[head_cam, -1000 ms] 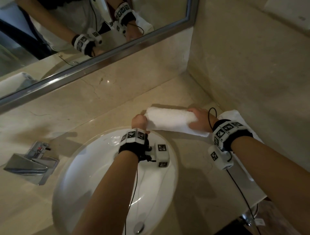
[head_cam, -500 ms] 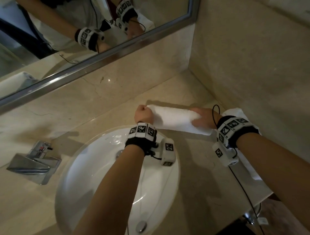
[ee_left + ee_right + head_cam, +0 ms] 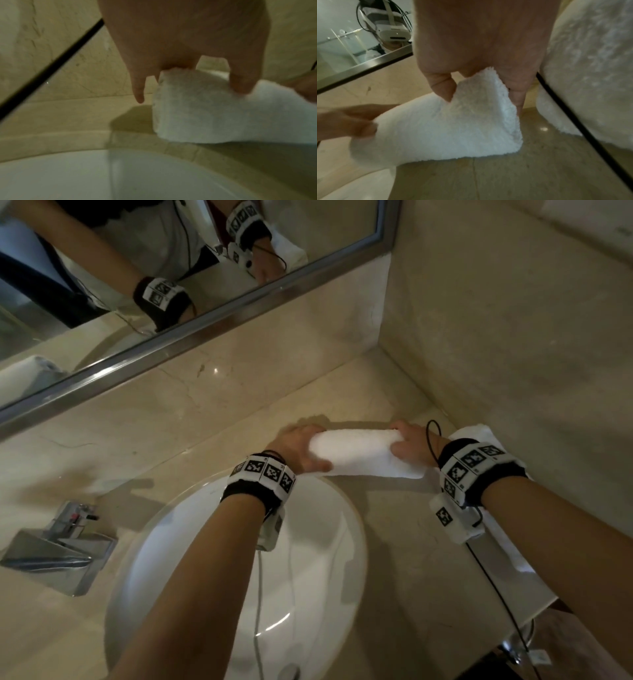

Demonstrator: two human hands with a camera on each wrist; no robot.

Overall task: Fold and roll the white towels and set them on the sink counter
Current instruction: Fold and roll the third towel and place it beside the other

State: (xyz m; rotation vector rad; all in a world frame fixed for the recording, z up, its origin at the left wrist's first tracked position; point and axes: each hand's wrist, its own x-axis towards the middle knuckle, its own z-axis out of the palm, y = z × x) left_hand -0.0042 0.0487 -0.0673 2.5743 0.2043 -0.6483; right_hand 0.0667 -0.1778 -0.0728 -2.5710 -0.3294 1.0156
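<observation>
Towel (image 3: 359, 451), white, part-rolled, on worktop (image 3: 394, 542) behind basin (image 3: 325, 559). Left hand (image 3: 296, 448) and right hand (image 3: 409, 445) curl round opposite ends, likely to keep the roll even and tight. Second towel (image 3: 479, 436) lies beside right wrist.

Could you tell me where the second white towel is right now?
In the head view the second towel lies on the counter at the right, under the right wrist, beside the side wall.

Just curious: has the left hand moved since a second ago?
Yes: the left hand, gripping the towel, went from the sink rim toward the mirror wall.
</observation>
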